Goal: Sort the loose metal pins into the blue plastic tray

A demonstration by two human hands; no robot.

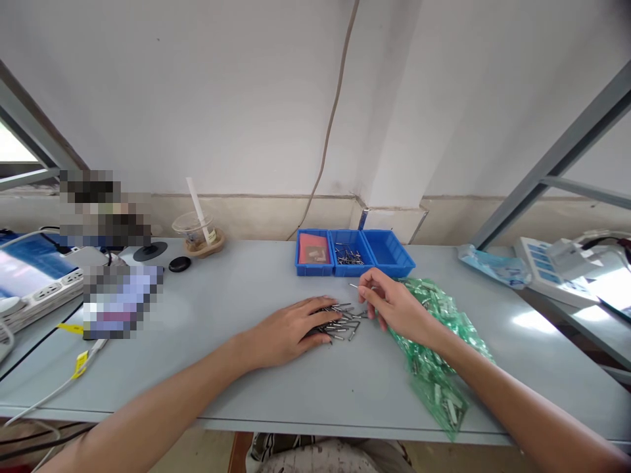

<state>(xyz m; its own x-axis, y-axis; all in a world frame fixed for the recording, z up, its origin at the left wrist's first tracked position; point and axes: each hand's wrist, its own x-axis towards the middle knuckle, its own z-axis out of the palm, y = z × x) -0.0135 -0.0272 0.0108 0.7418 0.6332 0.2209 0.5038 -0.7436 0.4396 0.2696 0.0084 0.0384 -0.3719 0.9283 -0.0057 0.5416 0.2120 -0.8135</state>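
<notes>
A heap of small metal pins (344,319) lies on the grey table (276,381). My left hand (290,330) rests flat on the left part of the heap, fingers stretched out over the pins. My right hand (392,303) is just right of the heap, fingers pinched on one thin metal pin (353,286) that sticks out to the left. A green plastic bag (438,348) with more small parts lies under and beside my right forearm. Behind the heap stand three joined blue bins (353,253); the middle one holds several pins, the left one a pink packet.
A plastic cup with a straw (196,230) stands at the back left, beside a black disc (179,264) and a power strip (39,292). A cable (331,118) runs up the wall. A white device (547,266) and blue bag lie at the right. Metal frame bars flank the table.
</notes>
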